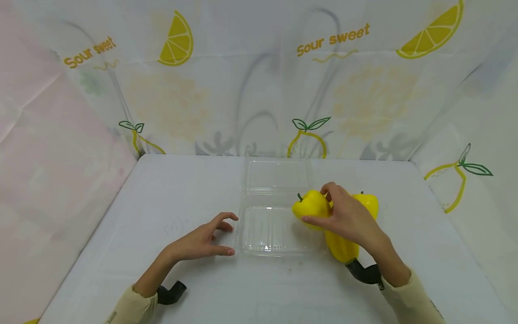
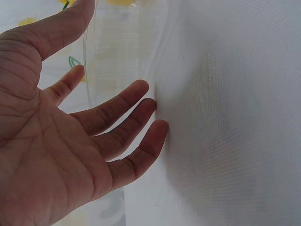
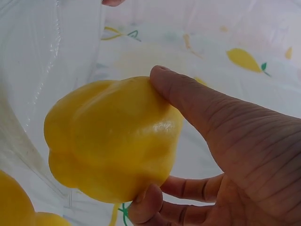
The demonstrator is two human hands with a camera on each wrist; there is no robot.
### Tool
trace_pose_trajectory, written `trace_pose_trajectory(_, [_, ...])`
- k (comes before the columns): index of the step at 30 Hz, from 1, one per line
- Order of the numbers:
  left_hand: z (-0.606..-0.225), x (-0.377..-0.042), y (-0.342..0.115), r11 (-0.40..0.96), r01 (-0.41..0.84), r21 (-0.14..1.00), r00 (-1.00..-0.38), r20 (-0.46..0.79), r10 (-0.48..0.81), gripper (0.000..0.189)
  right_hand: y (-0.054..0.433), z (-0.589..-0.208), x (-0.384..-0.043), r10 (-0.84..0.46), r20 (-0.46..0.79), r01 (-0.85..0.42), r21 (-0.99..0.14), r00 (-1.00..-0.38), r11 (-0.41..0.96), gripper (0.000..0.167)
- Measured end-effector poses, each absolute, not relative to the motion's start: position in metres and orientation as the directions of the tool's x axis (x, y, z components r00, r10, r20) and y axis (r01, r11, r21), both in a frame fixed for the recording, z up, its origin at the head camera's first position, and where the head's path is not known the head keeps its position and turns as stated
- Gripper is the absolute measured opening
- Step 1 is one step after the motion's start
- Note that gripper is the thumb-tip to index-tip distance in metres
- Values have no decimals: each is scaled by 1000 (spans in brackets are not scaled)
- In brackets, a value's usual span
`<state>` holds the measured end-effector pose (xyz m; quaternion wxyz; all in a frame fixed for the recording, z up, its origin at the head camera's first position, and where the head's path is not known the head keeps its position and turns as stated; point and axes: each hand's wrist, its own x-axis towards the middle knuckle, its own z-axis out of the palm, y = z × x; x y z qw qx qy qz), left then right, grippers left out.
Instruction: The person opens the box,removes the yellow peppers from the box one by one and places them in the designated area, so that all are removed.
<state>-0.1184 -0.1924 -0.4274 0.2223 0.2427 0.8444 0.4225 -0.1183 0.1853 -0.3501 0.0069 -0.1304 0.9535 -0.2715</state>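
My right hand (image 1: 352, 216) grips a yellow bell pepper (image 1: 310, 208) between thumb and fingers. Its green stem points up and left in the head view. In the right wrist view the held pepper (image 3: 113, 141) shows its lobed bottom, with the thumb along its upper side. Below it lies an open clear plastic clamshell box (image 1: 271, 252), the lid (image 1: 277, 175) folded back toward the wall. My left hand (image 1: 202, 240) is at the box's left edge, fingers spread and slightly bent, holding nothing. From the left wrist, the palm of that hand (image 2: 56, 155) faces the camera beside the box wall.
Two more yellow peppers stand at the box's right side: one near pepper (image 1: 341, 247) under my right hand and one farther pepper (image 1: 368, 204) partly hidden behind it. A white cloth covers the table (image 1: 259, 288). Lemon-printed sheets (image 1: 259, 90) enclose the back and sides.
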Motion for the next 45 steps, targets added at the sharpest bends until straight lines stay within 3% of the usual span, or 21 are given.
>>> trace_pose_trajectory(45, [-429,-120,-193,525,220,822,-786,-169,594,76,251,-335,-110,-146,-3,-123,-514,-989,849,74])
